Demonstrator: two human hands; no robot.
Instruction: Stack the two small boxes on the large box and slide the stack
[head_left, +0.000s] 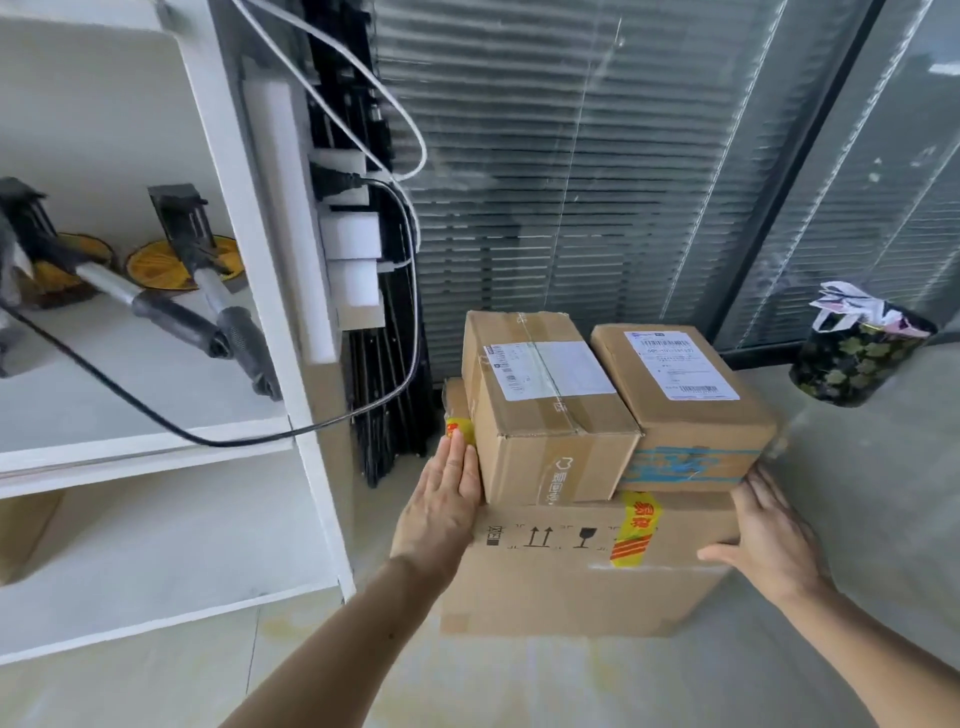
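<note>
The large box (582, 571) sat on the floor (519, 686) between both hands. The left hand (441, 509) lay flat, fingers extended, against its left side; the right hand (763, 540) lay spread against its right side. Two small boxes (545, 405) rested side by side on top. Beyond the large box hung blinds (571, 182); to its left stood a white shelf (156, 441).

Both bare arms stretched forward, hands flat and spread apart.

Left hand (441, 499) palm inward, fingers (457, 457) straight, held together and pointing away, thumb tucked out of sight, forearm rising from lower centre. Right hand (763, 540) open, palm turned inward, fingers (763, 483) extended and slightly fanned, thumb (719, 553) reaching leftward, forearm entering from the lower right corner. Wrists level, neither hand curled closed.
</note>
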